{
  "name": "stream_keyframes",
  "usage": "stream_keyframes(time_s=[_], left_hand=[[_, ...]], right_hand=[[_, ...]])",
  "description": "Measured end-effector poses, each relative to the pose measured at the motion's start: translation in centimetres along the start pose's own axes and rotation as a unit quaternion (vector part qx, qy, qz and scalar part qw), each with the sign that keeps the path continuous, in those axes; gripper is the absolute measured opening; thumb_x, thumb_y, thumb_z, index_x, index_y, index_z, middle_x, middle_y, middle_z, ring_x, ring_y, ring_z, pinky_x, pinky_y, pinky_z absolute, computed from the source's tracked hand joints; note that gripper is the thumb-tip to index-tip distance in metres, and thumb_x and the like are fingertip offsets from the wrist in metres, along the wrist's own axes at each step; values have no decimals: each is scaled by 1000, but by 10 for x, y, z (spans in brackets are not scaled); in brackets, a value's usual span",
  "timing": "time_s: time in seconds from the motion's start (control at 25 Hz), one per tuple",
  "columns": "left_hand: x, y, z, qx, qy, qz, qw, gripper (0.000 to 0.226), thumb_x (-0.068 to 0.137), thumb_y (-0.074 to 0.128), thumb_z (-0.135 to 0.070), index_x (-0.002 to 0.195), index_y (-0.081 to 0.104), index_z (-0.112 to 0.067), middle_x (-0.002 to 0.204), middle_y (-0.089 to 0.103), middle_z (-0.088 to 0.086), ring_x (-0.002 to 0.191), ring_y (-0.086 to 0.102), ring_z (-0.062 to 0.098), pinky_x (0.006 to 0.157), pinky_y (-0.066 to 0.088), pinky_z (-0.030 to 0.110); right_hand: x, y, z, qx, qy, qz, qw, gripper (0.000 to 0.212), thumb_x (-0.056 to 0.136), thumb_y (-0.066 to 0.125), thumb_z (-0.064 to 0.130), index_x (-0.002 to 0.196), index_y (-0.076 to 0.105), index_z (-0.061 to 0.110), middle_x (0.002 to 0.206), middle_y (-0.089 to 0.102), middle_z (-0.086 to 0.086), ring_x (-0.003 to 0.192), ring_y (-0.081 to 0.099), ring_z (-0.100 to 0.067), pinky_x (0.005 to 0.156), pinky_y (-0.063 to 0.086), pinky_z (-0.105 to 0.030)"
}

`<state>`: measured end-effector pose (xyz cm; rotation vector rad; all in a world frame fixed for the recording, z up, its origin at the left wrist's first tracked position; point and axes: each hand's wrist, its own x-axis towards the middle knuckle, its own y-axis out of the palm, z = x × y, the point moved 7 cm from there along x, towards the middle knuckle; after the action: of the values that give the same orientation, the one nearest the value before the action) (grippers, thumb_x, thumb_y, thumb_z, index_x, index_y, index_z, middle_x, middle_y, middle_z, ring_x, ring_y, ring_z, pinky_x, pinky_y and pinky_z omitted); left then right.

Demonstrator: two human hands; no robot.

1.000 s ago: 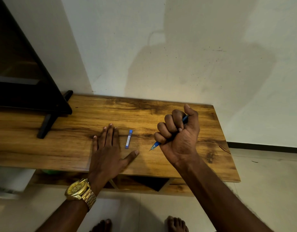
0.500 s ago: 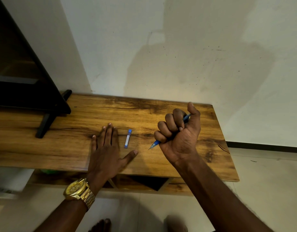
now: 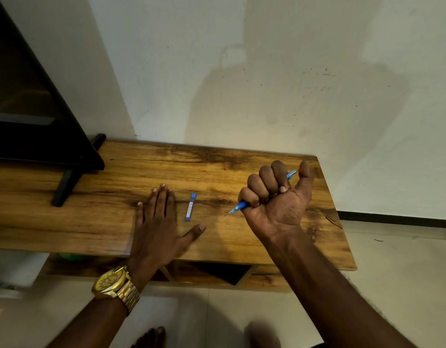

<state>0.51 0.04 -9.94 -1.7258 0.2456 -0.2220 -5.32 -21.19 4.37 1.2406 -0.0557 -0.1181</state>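
My right hand [image 3: 274,199] is raised palm-up above the right part of a wooden table [image 3: 242,237], its fingers curled round a blue mechanical pencil [image 3: 240,205]. The pencil's thin tip points down-left and its back end shows beside my thumb. My left hand [image 3: 159,222] lies flat, palm down, on the tabletop with the thumb spread out. A small blue lead case [image 3: 190,206] lies on the wood between my left fingers and thumb tip, touching neither.
A dark television [image 3: 36,116] on a black foot [image 3: 66,187] stands at the table's left end. A white wall runs behind. An open compartment [image 3: 217,272] shows under the tabletop. Tiled floor and my bare feet [image 3: 151,337] are below.
My right thumb has lifted away from the pencil's back end, so more of the blue end shows. The left hand and lead case stay put.
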Motion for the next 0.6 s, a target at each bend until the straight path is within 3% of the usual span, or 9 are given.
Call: stream_keyframes(time_s=[0.08, 0.16, 0.36, 0.6], left_hand=[[0, 0, 1, -9, 1, 6, 1000, 136, 74, 7, -108, 174, -3, -15, 184, -12, 6, 170, -10, 24, 136, 3, 57], [-1, 0, 0, -8, 3, 3, 1000, 134, 76, 8, -107, 174, -2, -15, 184, -13, 6, 170, -10, 24, 136, 2, 57], [-3, 0, -2, 7, 0, -3, 1000, 132, 78, 5, -106, 174, -2, -15, 184, -13, 7, 170, -11, 24, 136, 2, 57], [-4, 0, -2, 4, 2, -14, 1000, 131, 80, 8, -105, 174, 2, -14, 184, -8, 7, 170, -6, 25, 135, 4, 58]], right_hand=[[1, -1, 5, 36, -13, 8, 999, 54, 103, 31, 54, 58, 25, 24, 54, 16, 7, 48, 12, -11, 47, 14, -26], [0, 1, 11, 49, -28, 13, 998, 44, 95, 38, 45, 58, 26, 25, 54, 16, 8, 47, 13, -11, 46, 14, -25], [-1, 1, 16, 73, -51, -5, 996, 52, 105, 24, 48, 58, 26, 25, 54, 16, 9, 47, 12, -9, 45, 13, -24], [-1, 5, 17, 54, -58, 5, 997, 41, 91, 42, 43, 58, 26, 25, 54, 16, 8, 46, 13, -9, 43, 13, -24]])
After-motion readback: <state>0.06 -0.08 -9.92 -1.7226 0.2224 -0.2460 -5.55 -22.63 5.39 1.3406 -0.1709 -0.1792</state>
